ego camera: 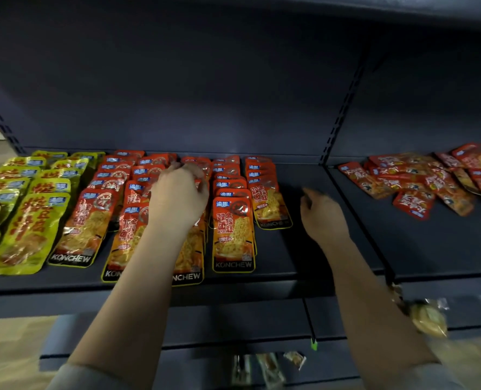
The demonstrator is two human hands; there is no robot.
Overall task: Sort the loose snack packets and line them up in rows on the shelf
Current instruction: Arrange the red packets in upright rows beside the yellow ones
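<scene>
Yellow-green snack packets [31, 220] lie in overlapping rows at the shelf's far left. Beside them, orange-red KONCHEW packets [232, 235] run in several rows from the back panel to the front edge. My left hand [177, 192] reaches over the middle rows, its fingers curled down on an orange-red packet [188, 161] near the back. My right hand [322, 212] hovers over bare shelf just right of the last row, fingers loosely curled and holding nothing. A loose, unsorted pile of red packets [419, 178] lies on the neighbouring shelf section to the right.
The dark shelf board [304, 249] is bare between the last row and a slotted upright [343, 108]. A lower shelf holds a few small wrapped snacks [264, 367], and a yellowish wrapped one [428, 319] lies by my right forearm. Another shelf overhangs above.
</scene>
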